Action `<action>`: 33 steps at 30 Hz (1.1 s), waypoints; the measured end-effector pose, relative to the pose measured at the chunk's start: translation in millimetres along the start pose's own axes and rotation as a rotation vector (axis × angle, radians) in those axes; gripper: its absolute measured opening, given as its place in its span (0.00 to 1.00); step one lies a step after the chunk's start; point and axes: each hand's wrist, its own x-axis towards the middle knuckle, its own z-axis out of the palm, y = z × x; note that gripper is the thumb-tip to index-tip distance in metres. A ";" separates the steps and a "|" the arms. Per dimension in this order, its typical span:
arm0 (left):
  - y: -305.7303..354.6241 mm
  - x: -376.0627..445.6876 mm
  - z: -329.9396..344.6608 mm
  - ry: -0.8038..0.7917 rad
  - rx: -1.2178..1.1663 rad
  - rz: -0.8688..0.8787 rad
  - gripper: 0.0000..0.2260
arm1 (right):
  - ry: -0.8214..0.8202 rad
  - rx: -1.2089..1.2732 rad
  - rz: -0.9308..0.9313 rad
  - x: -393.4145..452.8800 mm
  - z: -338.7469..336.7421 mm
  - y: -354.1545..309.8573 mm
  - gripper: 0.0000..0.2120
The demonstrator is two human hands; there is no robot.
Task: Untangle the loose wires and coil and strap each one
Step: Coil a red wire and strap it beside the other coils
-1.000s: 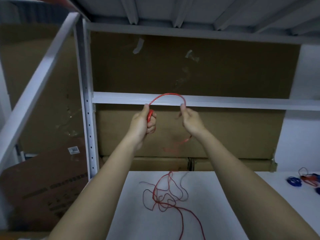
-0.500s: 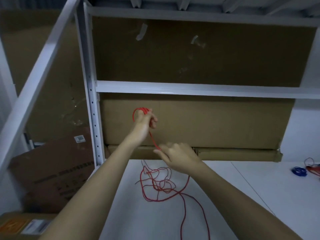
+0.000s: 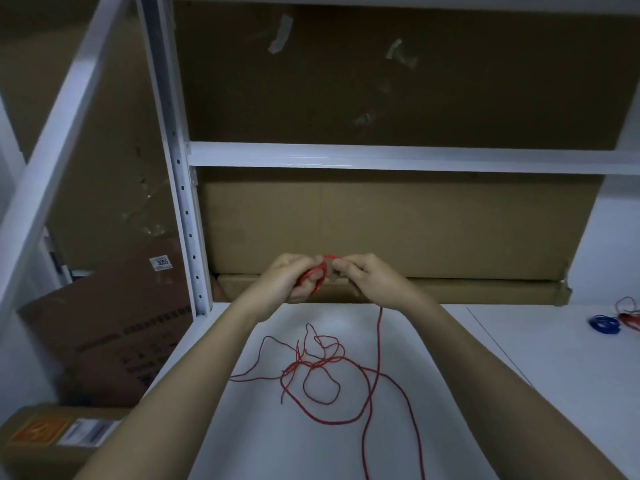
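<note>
1. A white shelf surface (image 3: 519, 393) carries the work. Behind it a flat cardboard box (image 3: 398, 230) stands on edge against a larger brown cardboard sheet (image 3: 381, 81), with a white crossbar (image 3: 415, 159) running across in front of them.
2. At the far right of the surface lie a coiled blue wire (image 3: 603, 323) and, just beside it, another red wire (image 3: 628, 315), partly cut off by the edge. A perforated white upright (image 3: 183, 202) stands at the left, with more cardboard boxes (image 3: 104, 334) beyond it.
3. Both forearms reach forward and meet above the far end of the surface. The left hand (image 3: 287, 278) curls its fingers round a small coil of the red wire (image 3: 313, 372). The right hand (image 3: 367, 277) pinches the same wire at the coil's top, knuckles up.
4. The coil (image 3: 317, 275) stands roughly upright between the hands.
5. From under the right hand the wire hangs straight down to the surface, where the loose remainder lies in tangled loops between the forearms, its tail running towards the camera.
</note>
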 end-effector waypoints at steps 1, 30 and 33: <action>1.8 -1.3 -1.6 -0.006 -0.129 0.010 0.16 | 0.010 0.020 -0.003 0.4 2.1 2.9 0.17; -9.0 -12.6 -3.8 -0.040 0.293 -0.009 0.21 | 0.123 0.068 -0.002 -4.5 -0.7 15.7 0.10; -1.9 -10.8 2.2 0.033 -0.066 0.032 0.20 | 0.018 -0.096 0.090 -0.4 18.2 18.0 0.16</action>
